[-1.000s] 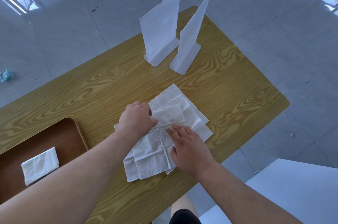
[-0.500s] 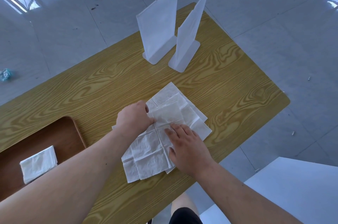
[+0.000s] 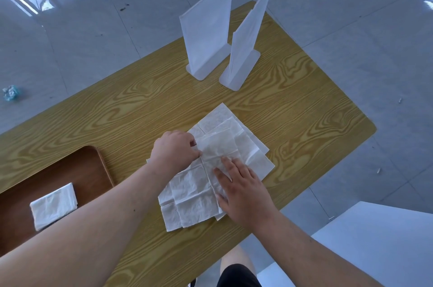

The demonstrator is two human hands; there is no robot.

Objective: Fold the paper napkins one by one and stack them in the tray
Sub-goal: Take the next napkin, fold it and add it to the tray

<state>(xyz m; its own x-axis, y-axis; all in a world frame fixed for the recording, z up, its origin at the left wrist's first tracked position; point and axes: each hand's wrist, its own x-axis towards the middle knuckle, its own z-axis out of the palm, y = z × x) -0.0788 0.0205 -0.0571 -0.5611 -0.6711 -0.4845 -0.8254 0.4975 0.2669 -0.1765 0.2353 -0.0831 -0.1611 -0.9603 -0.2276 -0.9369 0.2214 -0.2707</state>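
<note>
A loose pile of white paper napkins (image 3: pixel 210 174) lies unfolded on the wooden table (image 3: pixel 293 108). My left hand (image 3: pixel 174 149) sits at the pile's left edge, fingers curled, pinching the top napkin (image 3: pixel 218 146) near its middle crease. My right hand (image 3: pixel 241 190) lies flat on the top napkin's near right part, fingers straight, pressing it down. At the left stands a brown tray (image 3: pixel 93 169) with one folded napkin (image 3: pixel 54 208) lying in it.
Two frosted white upright stands (image 3: pixel 208 28) (image 3: pixel 246 45) are at the table's far side. The table's right corner and near edge are close to the pile. A crumpled blue scrap (image 3: pixel 10 92) lies on the floor at left, a white surface (image 3: pixel 375 239) at lower right.
My left hand has shifted slightly right along the pile's edge and its fingers have closed on the top napkin. My right hand stays pressed flat in place.
</note>
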